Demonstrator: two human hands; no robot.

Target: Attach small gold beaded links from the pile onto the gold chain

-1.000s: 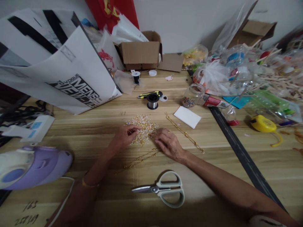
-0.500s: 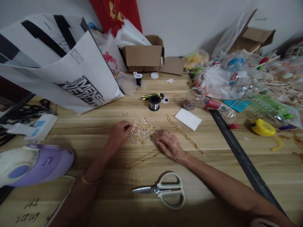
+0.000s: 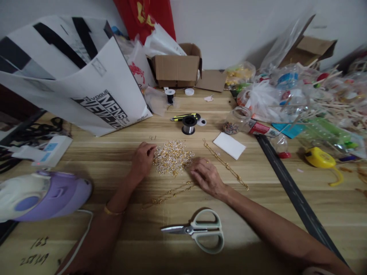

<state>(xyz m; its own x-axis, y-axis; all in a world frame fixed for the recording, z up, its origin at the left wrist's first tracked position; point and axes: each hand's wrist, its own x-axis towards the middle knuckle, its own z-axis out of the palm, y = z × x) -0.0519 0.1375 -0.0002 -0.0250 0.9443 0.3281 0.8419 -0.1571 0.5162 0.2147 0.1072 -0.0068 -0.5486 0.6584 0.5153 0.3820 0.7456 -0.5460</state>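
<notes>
A loose pile of small clear and gold beads (image 3: 173, 157) lies mid-table between both hands. My left hand (image 3: 142, 159) rests at the pile's left edge, fingers curled together; whatever is in them is hidden. At the right edge lies my right hand (image 3: 208, 176), its fingers bent in close together and the fingertips by the beads; I cannot make out what they hold. One gold chain (image 3: 173, 193) runs along the table below the pile, its upper end near my right fingers. Another gold chain (image 3: 226, 165) lies slanted to the right of that hand.
Grey-handled scissors (image 3: 197, 230) lie nearest me. Behind the pile stand a wire spool (image 3: 188, 126) and a yellow-black cutter (image 3: 183, 117). A white pad (image 3: 229, 145), a bead jar (image 3: 231, 126) and a tape measure (image 3: 319, 157) are on the right; a purple-white appliance (image 3: 61, 194) is on the left.
My left hand has shifted slightly left and the beads at that side spread a little further left. My right hand stays nearly still. The whole view has moved slightly.
</notes>
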